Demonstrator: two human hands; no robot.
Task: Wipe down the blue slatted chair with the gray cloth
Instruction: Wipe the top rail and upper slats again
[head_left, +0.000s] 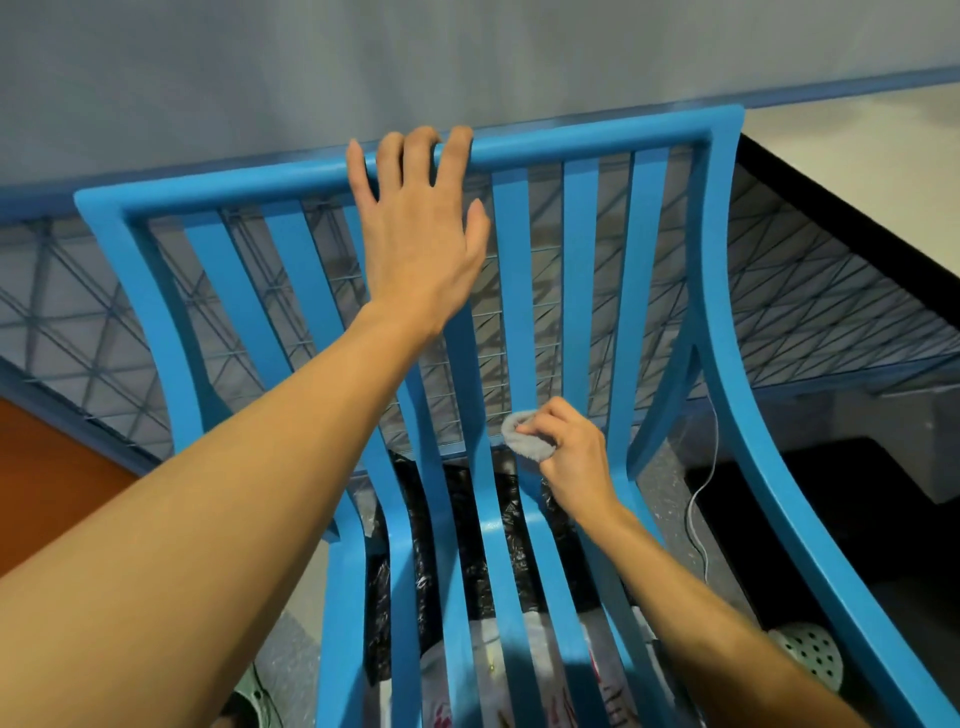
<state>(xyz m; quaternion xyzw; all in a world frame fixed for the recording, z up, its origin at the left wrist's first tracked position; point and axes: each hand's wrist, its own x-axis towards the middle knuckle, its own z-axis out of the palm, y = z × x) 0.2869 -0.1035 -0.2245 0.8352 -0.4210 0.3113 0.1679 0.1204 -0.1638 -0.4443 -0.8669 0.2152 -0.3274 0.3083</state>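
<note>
Item: blue slatted chair (579, 249). Painted frame with a curved top rail, upright back slats that bend forward into seat slats, and side rails sweeping toward the near right. It fills the middle of the view, with its back toward the far side.

Item: left hand (421, 228). It is at the far centre on the chair's top rail. Three fingers hook over the rail, the little finger lies along it, and the thumb stands apart on the right. The forearm crosses from the near left.

Item: right hand (574, 454). It is low on the chair back, right of centre, with fingers curled around the gray cloth (524, 441).

Item: gray cloth. It is bunched into a small wad and pressed against a back slat just above the bend into the seat.

Item: wire mesh panel (831, 291). It runs left to right behind the chair back.

Item: gray wall (467, 52). It lies beyond the mesh on the far side.

Item: black plastic bag (467, 525). It is on the floor beneath the seat, seen between the slats.

Item: white cable (702, 493). It hangs at the right, between the chair's back and side rail.

Item: green perforated clog (808, 654). It is at the near right, below the side rail.
</note>
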